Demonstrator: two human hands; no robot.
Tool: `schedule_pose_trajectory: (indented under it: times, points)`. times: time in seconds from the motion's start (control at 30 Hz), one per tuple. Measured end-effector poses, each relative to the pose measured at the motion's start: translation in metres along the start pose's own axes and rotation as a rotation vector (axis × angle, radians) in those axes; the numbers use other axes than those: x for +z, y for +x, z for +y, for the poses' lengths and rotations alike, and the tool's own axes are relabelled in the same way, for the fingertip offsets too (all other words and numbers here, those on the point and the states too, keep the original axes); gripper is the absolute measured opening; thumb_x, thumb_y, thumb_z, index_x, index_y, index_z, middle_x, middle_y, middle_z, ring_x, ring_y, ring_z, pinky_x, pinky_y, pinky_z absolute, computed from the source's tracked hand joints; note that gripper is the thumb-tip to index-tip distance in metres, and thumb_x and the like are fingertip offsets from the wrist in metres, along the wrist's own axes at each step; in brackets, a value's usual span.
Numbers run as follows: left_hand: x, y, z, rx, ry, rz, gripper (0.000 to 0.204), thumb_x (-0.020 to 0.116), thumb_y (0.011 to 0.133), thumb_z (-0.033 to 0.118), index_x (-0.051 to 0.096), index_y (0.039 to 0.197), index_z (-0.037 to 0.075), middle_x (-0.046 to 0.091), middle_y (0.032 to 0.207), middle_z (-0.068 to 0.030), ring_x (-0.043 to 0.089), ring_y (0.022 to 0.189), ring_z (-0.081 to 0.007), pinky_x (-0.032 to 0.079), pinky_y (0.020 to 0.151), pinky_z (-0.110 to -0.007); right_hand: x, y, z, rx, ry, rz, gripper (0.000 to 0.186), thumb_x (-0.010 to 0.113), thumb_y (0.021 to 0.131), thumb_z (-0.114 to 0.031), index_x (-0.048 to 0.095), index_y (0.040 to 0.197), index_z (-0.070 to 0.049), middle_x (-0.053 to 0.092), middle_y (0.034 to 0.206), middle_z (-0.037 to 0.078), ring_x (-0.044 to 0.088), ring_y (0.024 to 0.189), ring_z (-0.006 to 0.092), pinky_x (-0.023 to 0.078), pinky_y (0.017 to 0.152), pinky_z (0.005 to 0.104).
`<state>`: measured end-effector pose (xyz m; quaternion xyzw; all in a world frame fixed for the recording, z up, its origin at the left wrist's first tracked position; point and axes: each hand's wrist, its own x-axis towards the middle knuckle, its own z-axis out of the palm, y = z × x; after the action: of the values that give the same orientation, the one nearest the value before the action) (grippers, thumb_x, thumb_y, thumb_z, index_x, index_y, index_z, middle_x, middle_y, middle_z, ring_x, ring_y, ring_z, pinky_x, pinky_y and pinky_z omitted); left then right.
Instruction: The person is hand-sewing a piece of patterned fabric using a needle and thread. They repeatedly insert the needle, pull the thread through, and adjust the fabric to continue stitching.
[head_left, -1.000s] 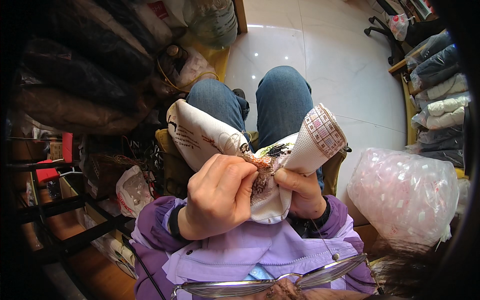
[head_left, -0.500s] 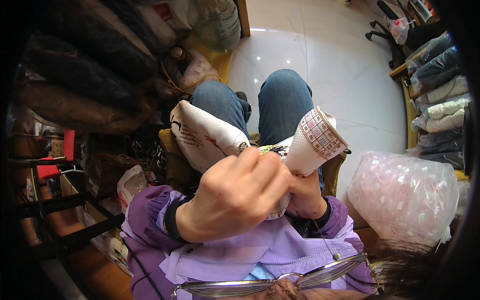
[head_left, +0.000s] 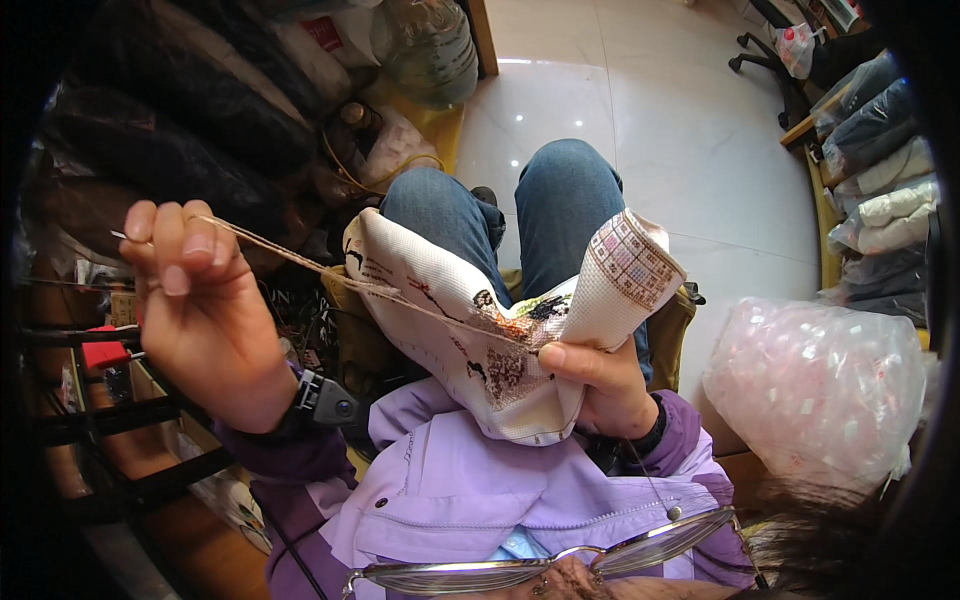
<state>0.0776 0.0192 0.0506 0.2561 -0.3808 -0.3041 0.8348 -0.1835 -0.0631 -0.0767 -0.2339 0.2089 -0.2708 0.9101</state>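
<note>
My left hand (head_left: 195, 275) is raised at the left, its fingers pinched on a sewing needle (head_left: 119, 235) whose tip pokes out past the fingertips. From these fingers a pale brown thread (head_left: 290, 252) stretches across to the stitched part of a white cross-stitch cloth (head_left: 480, 350). The cloth lies over my lap with brown, orange and green stitching near its middle, and a rolled end bears a printed grid. My right hand (head_left: 606, 385) grips the cloth by that rolled end, thumb on top; its other fingers are hidden beneath.
A large clear bag (head_left: 815, 390) of pinkish-white contents stands at the right. Beyond it, bagged folded clothes (head_left: 885, 225) fill a shelf. Wrapped dark bundles (head_left: 180, 150) and a big clear bottle (head_left: 430, 55) crowd the upper left. A black rack (head_left: 140, 480) stands at lower left.
My left hand has swung from over the cloth out to the left, drawing the thread taut. The stitched middle of the cloth is now uncovered. My right hand still grips the cloth.
</note>
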Motion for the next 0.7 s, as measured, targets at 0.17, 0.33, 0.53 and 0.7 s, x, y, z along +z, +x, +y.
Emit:
schedule_pose_trajectory:
  times: [0.17,0.33,0.53,0.7]
  points:
    - [-0.013,-0.019,-0.019,0.150,0.353,0.101,0.007,0.050,0.104,0.014,0.050,0.103,0.006,0.045,0.077,0.0000,0.047,0.079,-0.0168,0.041,0.077,-0.028,0.001,-0.003,-0.002,-0.018,-0.007,0.014,0.045,0.073,0.082,0.002,0.055,0.123,0.002,0.067,0.111,0.013,0.068,0.097,0.0206,0.056,0.087,0.0348]
    - [0.009,-0.032,-0.037,0.300,0.872,-0.118,0.014,0.055,0.101,0.016,0.051,0.106,0.003,0.051,0.084,-0.0061,0.053,0.081,-0.0209,0.045,0.077,-0.033,0.001,-0.006,-0.002,-0.090,0.007,0.003,0.045,0.073,0.081,0.005,0.056,0.122,0.003,0.068,0.111,0.014,0.069,0.097,0.0216,0.056,0.086,0.0353]
    - [0.040,-0.048,-0.048,0.485,1.426,-0.757,0.030,0.071,0.058,0.008,0.071,0.087,0.006,0.056,0.086,-0.0021,0.059,0.072,-0.0184,0.050,0.059,-0.029,0.001,-0.007,0.002,-0.129,-0.018,0.019,0.045,0.073,0.080,0.007,0.056,0.121,0.004,0.068,0.110,0.014,0.069,0.098,0.0219,0.056,0.086,0.0359]
    - [0.042,-0.051,-0.063,0.431,1.409,-0.828,0.044,0.064,0.049,0.007,0.074,0.092,0.008,0.052,0.086,-0.0034,0.054,0.072,-0.0217,0.048,0.060,-0.031,-0.001,-0.009,0.001,-0.132,-0.046,0.044,0.045,0.073,0.079,0.008,0.057,0.120,0.003,0.068,0.109,0.012,0.068,0.097,0.0206,0.056,0.086,0.0344]
